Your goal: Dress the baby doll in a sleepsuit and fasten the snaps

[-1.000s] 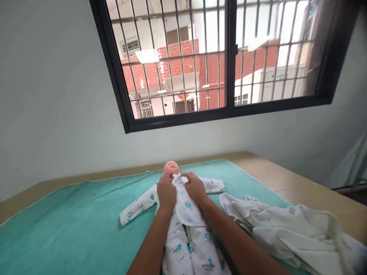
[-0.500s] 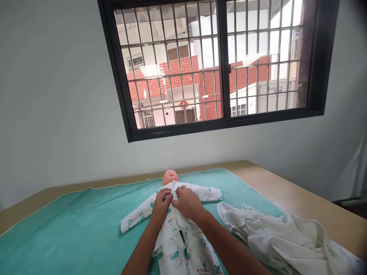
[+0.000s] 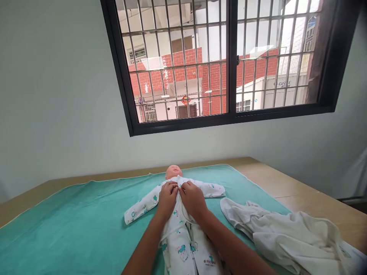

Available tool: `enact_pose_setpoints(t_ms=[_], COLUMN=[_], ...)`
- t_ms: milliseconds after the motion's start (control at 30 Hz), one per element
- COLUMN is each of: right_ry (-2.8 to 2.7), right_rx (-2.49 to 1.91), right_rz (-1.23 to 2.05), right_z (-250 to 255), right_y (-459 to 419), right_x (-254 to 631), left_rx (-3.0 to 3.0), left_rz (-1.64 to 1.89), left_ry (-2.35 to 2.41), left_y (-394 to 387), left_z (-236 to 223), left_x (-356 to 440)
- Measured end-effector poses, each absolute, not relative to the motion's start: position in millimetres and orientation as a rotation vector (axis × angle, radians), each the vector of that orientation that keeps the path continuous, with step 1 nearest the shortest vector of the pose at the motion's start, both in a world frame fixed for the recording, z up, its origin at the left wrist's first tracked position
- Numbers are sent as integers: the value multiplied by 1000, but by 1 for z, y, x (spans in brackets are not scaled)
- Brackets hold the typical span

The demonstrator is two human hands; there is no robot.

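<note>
A baby doll (image 3: 173, 171) lies on its back, dressed in a white baby romper (image 3: 177, 233) with green and blue prints. Its sleeves spread out to both sides. Over the doll's chest, my left hand (image 3: 168, 196) pinches the front edge of the romper. My right hand (image 3: 192, 196) is right beside it, fingertips closed on the same front edge. The two hands' fingertips almost meet, and whatever small fastening may lie between them is hidden. Below the hands the romper's front hangs partly apart along the legs.
A green cloth (image 3: 86, 221) covers much of the wooden table (image 3: 275, 181). Crumpled white clothing (image 3: 289, 236) lies on the right, near my right forearm. Behind the table stand a wall (image 3: 63, 95) and a barred window (image 3: 229, 116).
Both hands have drawn closer together at the doll's chest, fingertips now nearly touching. The view has shifted slightly, so the scene sits a little further right and window higher.
</note>
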State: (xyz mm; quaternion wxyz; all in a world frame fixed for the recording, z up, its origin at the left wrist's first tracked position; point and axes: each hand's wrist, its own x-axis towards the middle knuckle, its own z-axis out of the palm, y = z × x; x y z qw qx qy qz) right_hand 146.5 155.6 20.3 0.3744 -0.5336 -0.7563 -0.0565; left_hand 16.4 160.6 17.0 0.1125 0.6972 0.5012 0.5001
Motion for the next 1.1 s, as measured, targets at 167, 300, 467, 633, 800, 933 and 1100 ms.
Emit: enact_pose_setpoints(t_ms=[167, 300, 467, 633, 800, 933, 1100], right_ry=[-1926, -1954, -1960, -1956, -1948, -1897, -1790], right_rx=[-1350, -1295, -1300, -1315, -1333, -1352, -1366], right_rz=[-172, -221, -174, -141, -111, -65, 93], right_z=[18, 18, 17, 17, 18, 16, 15], right_y=[154, 153, 155, 156, 156, 159, 165], right_x=[146, 146, 145, 145, 144, 143, 146], left_rx=[2062, 2068, 2044, 2027, 2072, 2137, 2194], left_rz=[1442, 1447, 1450, 1439, 1419, 1417, 1392], left_ry=[1513, 1571, 1537, 1542, 1567, 1581, 1590], left_y=[161, 160, 159, 159, 159, 158, 158], left_z=[16, 17, 19, 20, 20, 19, 18], left_x=[14, 16, 17, 17, 17, 18, 20])
